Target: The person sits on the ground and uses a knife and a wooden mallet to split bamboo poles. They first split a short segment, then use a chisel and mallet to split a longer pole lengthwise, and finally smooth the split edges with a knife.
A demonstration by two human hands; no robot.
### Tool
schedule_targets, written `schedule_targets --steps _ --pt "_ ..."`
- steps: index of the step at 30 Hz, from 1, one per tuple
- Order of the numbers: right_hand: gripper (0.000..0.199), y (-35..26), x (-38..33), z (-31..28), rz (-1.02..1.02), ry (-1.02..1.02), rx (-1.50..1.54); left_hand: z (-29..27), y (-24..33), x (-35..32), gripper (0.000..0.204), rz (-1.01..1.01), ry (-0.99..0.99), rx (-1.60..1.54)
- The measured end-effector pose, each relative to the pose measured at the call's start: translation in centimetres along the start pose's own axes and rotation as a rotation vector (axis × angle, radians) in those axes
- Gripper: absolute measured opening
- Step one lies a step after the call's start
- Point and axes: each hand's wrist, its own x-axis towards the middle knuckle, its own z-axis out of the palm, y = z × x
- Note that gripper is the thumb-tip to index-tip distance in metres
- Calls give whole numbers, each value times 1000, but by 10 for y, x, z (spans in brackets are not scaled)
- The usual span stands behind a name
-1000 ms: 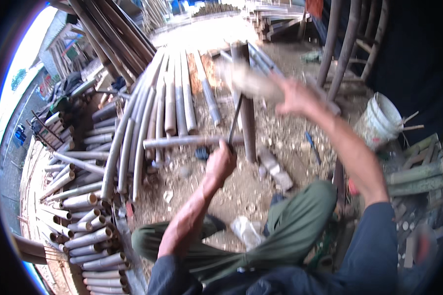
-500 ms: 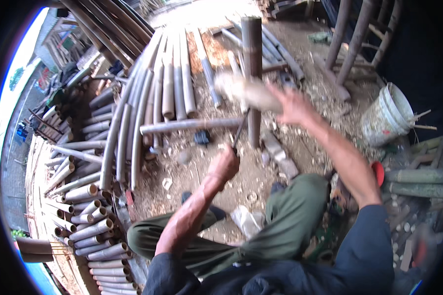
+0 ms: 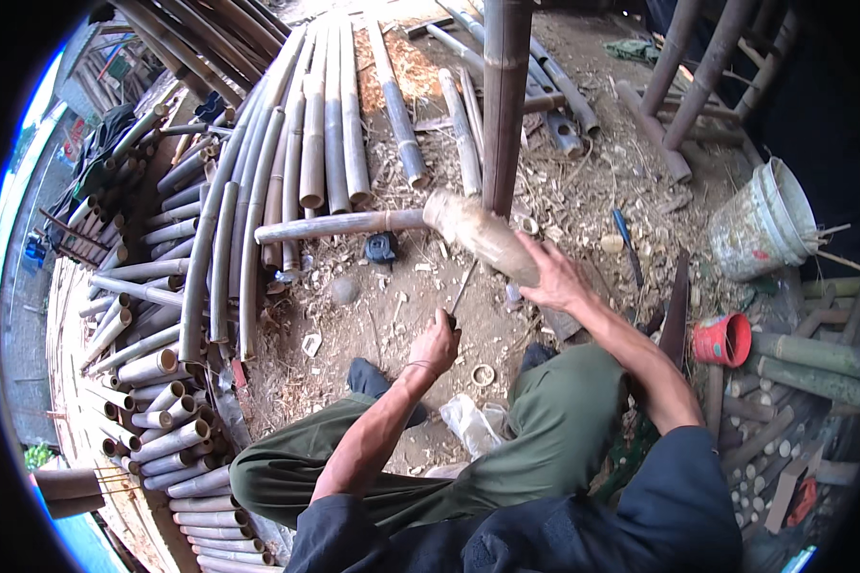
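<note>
My left hand (image 3: 434, 344) is closed around the dark handle of a narrow, thin-bladed chisel (image 3: 464, 288), whose blade points up and away. In my right hand (image 3: 562, 279) is a thick, pale wooden mallet (image 3: 480, 232), with fingers wrapped round its near end. It lies across the view just above the chisel tip. Beyond it rises a brown bamboo post (image 3: 505, 115), its lower part hidden by the mallet. A bamboo crosspiece (image 3: 339, 225) runs left from about the post, and the mallet covers where they meet.
Long bamboo poles (image 3: 334, 124) lie ahead; stacked cut lengths (image 3: 177, 439) fill the left. To the right are a white bucket (image 3: 760, 224), a red cup (image 3: 721, 340), a saw blade (image 3: 677, 310) and a blue-handled tool (image 3: 627, 244). A dark block (image 3: 380, 248) sits near the crosspiece.
The mallet has come down and nearer with my right hand. My left hand and the chisel have dropped slightly, the tip now lower than the crosspiece. The view has also shifted.
</note>
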Motion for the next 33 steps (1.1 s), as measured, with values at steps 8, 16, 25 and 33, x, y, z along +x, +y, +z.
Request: schedule_targets --steps 8,16,25,33 --pt "93 42 -111 -7 395 848 399 -132 7 -11 38 -49 -118 158" --pt "71 112 -155 27 759 366 1125 -186 12 -35 41 115 -105 412" --pt "71 85 -173 76 787 344 971 -132 0 2 55 -57 -98 124" --pt "72 50 -240 102 828 408 1027 66 44 67 81 -88 -134 -164"
